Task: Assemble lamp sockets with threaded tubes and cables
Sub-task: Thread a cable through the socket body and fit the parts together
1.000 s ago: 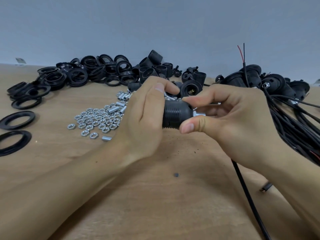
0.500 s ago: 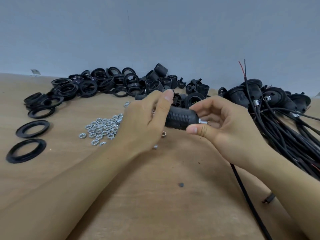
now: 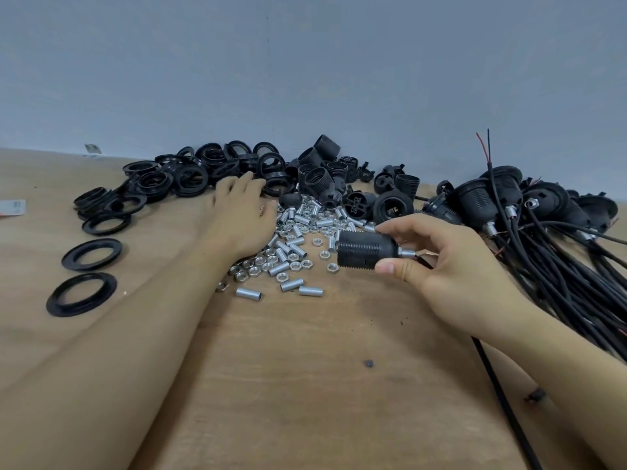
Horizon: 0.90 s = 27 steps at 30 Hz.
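Head view: a wooden table (image 3: pixel 305 385) runs up to a grey-blue wall (image 3: pixel 305 62). At the right, a thick bundle of black cables (image 3: pixel 570 283) lies across the table, with finished sockets (image 3: pixel 481 195) at its far end. Along the back left sits a heap of black rings (image 3: pixel 190 174), and two single rings (image 3: pixel 91 254) lie apart near the left edge. Beside the heap, at the middle back, loose black socket shells (image 3: pixel 325 167) are piled. In front of them spreads a scatter of silver threaded tubes (image 3: pixel 291 284) and nuts (image 3: pixel 295 265).

The left hand (image 3: pixel 242 215) is stretched forward, palm down, its fingers fairly straight and reaching the edge of the ring heap; whether they have hold of a ring cannot be told. The right hand (image 3: pixel 451 262) holds a black ribbed socket (image 3: pixel 366 249) on its side above the table, just right of the tubes, pinched between thumb below and fingers above. A short silver tube (image 3: pixel 406 252) sticks out of the socket's end toward the palm, and a black cable (image 3: pixel 502 395) trails from under that hand toward the near edge.
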Each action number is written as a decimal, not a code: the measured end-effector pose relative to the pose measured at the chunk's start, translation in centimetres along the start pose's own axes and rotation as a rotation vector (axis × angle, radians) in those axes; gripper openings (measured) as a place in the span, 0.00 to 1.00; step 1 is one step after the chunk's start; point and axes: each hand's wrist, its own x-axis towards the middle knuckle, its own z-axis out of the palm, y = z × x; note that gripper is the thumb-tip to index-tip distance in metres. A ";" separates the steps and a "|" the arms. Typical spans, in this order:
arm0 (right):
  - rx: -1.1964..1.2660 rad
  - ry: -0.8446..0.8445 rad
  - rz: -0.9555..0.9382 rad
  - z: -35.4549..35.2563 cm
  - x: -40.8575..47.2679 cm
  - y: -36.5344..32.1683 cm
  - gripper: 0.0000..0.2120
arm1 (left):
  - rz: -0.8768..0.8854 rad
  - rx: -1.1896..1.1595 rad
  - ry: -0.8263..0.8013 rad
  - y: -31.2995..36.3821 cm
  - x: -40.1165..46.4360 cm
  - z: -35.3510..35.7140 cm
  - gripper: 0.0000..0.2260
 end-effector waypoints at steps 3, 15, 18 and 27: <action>-0.038 -0.017 0.000 0.0 0.0 0.1 0.16 | -0.056 0.032 -0.146 -0.5 0.5 0.6 0.30; -0.059 -0.082 -0.005 0.2 -0.4 -0.2 0.14 | -0.078 0.045 0.054 -0.4 0.7 0.2 0.22; -0.052 -0.055 0.002 -0.1 -0.3 0.0 0.14 | -0.096 0.144 0.084 -0.9 0.5 -0.2 0.20; -0.006 -0.060 0.014 -0.3 -0.2 -0.1 0.14 | -0.076 -0.121 -0.007 -1.9 -0.2 -1.5 0.09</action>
